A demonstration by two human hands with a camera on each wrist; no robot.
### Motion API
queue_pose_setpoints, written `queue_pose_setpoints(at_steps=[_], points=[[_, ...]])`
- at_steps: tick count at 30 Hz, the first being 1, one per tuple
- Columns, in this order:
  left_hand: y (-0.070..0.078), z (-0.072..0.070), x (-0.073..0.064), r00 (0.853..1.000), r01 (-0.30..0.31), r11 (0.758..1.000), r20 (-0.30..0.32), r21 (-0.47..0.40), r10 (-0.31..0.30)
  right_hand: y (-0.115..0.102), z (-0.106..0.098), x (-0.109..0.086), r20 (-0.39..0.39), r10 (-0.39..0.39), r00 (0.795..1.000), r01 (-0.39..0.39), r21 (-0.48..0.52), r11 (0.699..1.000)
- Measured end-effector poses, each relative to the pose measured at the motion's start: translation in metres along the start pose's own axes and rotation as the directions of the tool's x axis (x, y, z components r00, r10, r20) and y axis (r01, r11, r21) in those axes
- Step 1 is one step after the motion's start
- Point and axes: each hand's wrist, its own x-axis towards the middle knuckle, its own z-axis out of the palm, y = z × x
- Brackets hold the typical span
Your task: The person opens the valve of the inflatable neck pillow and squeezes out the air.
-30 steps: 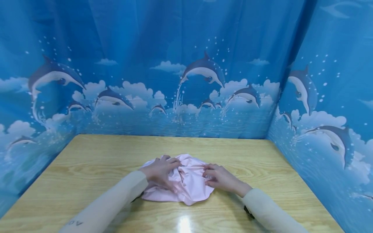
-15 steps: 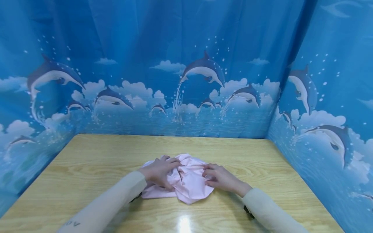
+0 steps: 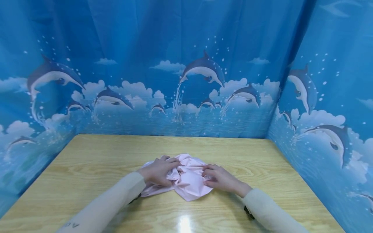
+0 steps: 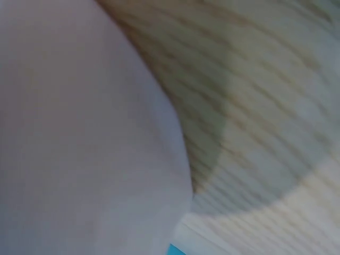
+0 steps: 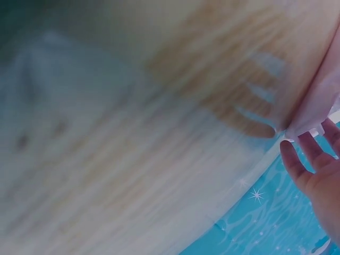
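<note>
A crumpled light-pink cloth [image 3: 190, 183] lies on the wooden table in the head view, its folds bunched toward the middle. My left hand [image 3: 159, 171] grips its left part from above, fingers bent over the top and thumb drawn in along the near side. At the right edge my right hand [image 3: 220, 178] holds the fabric between curled fingers and thumb. In the right wrist view, the fingertips of the right hand [image 5: 319, 170] meet the hanging edge of the pink cloth [image 5: 321, 93]. The left wrist view shows neither hand; a pale, blurred surface [image 4: 90, 133] fills its left side.
The wood-grain table [image 3: 102, 152] extends around the cloth on all sides. A blue curtain printed with dolphins [image 3: 140, 64] stands behind it and along its right side. Light glares off the table's near part.
My left thumb has drawn in toward the fingers, and the cloth's near edge has pulled up and away from me, bunching more. The right hand has hardly moved.
</note>
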Motion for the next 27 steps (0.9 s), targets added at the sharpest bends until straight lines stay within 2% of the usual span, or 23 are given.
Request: queue_pose_setpoints(at_steps=[6, 16, 22, 27], points=[[-0.002, 0.004, 0.001, 1.000, -0.006, 0.999, -0.027, 0.048, 0.007, -0.002, 0.000, -0.001, -0.007, -0.015, 1.000, 0.015, 0.007, 1.000], [0.001, 0.003, 0.000, 0.999, 0.038, 0.999, -0.019, 0.015, -0.037, -0.003, 0.000, -0.001, 0.033, 0.053, 0.998, -0.055, 0.067, 0.996], [0.007, 0.002, 0.001, 0.995, 0.091, 0.996, -0.026, -0.015, -0.091, -0.006, 0.003, 0.002, 0.020, 0.074, 0.997, -0.075, 0.011, 0.997], [0.011, 0.004, 0.004, 0.992, 0.120, 0.992, -0.052, 0.026, -0.119, -0.009, 0.005, 0.004, -0.008, 0.095, 0.995, -0.095, -0.038, 0.995]])
